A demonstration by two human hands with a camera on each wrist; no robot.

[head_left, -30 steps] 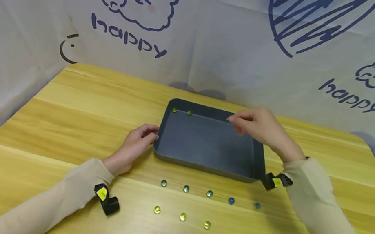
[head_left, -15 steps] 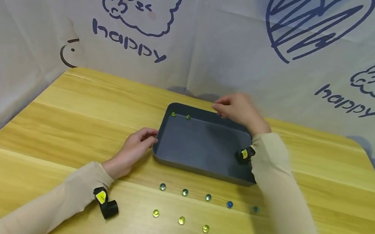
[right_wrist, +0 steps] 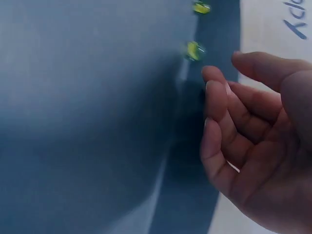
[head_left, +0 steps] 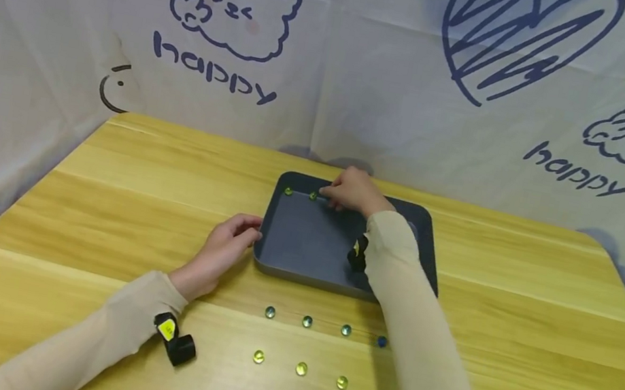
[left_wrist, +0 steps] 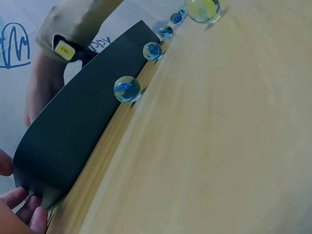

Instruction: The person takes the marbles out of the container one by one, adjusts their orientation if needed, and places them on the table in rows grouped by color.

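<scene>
A dark grey rectangular tray [head_left: 298,241] lies on the wooden table. My left hand [head_left: 223,246] holds its left side; in the left wrist view the fingertips [left_wrist: 34,207] lie against the tray's rounded corner. Along the back wall inside sit two yellow-green glass marbles [head_left: 313,195]. My right hand [head_left: 355,192] hovers over that back wall, just right of the nearer marble [right_wrist: 195,50]. Its fingers are loosely curled and the thumb stands apart, with nothing between them in the right wrist view.
In front of the tray runs a row of blue-toned marbles [head_left: 307,322]; my right arm covers its right end. Nearer still lie three yellow marbles [head_left: 301,368]. A white cloth [head_left: 342,90] with drawings hangs behind the table.
My right hand has moved left along the tray's back wall and down toward the marbles there. The left hand stays at the tray's side. The right arm now hides the rightmost table marble.
</scene>
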